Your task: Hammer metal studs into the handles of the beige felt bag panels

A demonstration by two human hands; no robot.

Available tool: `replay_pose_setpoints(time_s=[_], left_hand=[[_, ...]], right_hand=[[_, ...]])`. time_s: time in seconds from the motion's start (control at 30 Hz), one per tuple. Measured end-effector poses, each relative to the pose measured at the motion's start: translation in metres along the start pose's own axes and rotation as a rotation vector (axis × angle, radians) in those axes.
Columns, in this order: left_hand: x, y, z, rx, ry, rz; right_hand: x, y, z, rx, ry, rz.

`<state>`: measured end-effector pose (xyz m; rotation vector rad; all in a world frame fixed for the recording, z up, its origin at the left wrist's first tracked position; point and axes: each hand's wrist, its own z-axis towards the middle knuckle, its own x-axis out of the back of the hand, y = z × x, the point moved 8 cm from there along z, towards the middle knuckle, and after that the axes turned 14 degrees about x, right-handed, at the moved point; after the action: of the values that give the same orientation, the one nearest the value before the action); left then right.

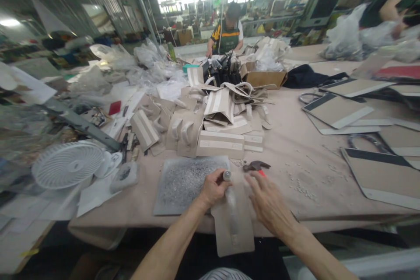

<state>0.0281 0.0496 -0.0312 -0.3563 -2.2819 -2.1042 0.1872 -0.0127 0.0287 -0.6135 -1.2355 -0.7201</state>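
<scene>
My left hand [215, 189] is closed around a short upright cylinder with a round metal top [227, 175], which looks like a setting punch. Under it lies a beige bag panel [221, 232] with a plastic-wrapped handle [232, 210], overhanging the table's front edge. A grey speckled slab [180, 183] rests flat to the left, partly covered by my left hand. My right hand [271, 205], slightly blurred, has its fingers stretched out beside the panel. Its fingertips are at the red handle of a claw hammer [256, 166]; whether they touch it I cannot tell.
Beige bag pieces [219, 144] are heaped beyond the slab. Small metal bits [302, 190] are scattered at right, near stacked flat panels [380, 175]. A white fan [75, 164] lies at left. A co-worker [228, 35] works across the table; another person [393, 8] is at far right.
</scene>
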Motion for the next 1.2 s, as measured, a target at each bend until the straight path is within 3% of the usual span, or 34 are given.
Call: replay_pose_setpoints(time_s=[0.1, 0.17, 0.23, 0.3, 0.37, 0.47, 0.57, 0.7, 0.87, 0.97, 1.1, 1.2], left_hand=[[0.002, -0.006, 0.006, 0.086, 0.044, -0.13], [0.013, -0.006, 0.009, 0.178, 0.129, -0.306], [0.034, 0.002, 0.007, 0.222, 0.262, -0.502], [0.057, 0.022, 0.0, 0.171, 0.364, -0.6], [0.073, 0.047, -0.007, 0.077, 0.367, -0.566], [0.075, 0.066, -0.013, 0.034, 0.277, -0.451], [0.059, 0.054, -0.009, 0.087, 0.205, -0.404], [0.034, 0.021, 0.004, 0.148, 0.138, -0.372], [0.024, 0.0, 0.014, 0.134, 0.092, -0.269], [0.025, -0.006, 0.015, 0.164, 0.083, -0.268], [0.025, -0.006, 0.013, 0.164, 0.055, -0.265], [0.024, -0.005, 0.013, 0.148, 0.044, -0.221]], right_hand=[[-0.004, -0.063, 0.017, 0.388, -0.117, 0.106], [-0.009, -0.081, 0.024, 0.447, -0.19, 0.101], [-0.007, -0.074, 0.033, 0.318, -0.178, 0.025], [0.002, -0.056, 0.039, 0.117, -0.14, -0.042], [0.011, -0.04, 0.042, -0.064, -0.126, -0.032], [0.01, -0.027, 0.038, -0.307, -0.16, 0.115], [-0.011, -0.035, 0.029, -0.436, -0.227, 0.262], [-0.039, -0.063, 0.019, -0.414, -0.312, 0.346], [-0.04, -0.072, 0.01, -0.431, -0.249, 0.362], [-0.031, -0.058, 0.01, -0.416, -0.118, 0.405], [-0.008, -0.004, 0.0, -0.452, 0.044, 0.165], [-0.001, 0.041, -0.016, -0.515, -0.015, -0.108]])
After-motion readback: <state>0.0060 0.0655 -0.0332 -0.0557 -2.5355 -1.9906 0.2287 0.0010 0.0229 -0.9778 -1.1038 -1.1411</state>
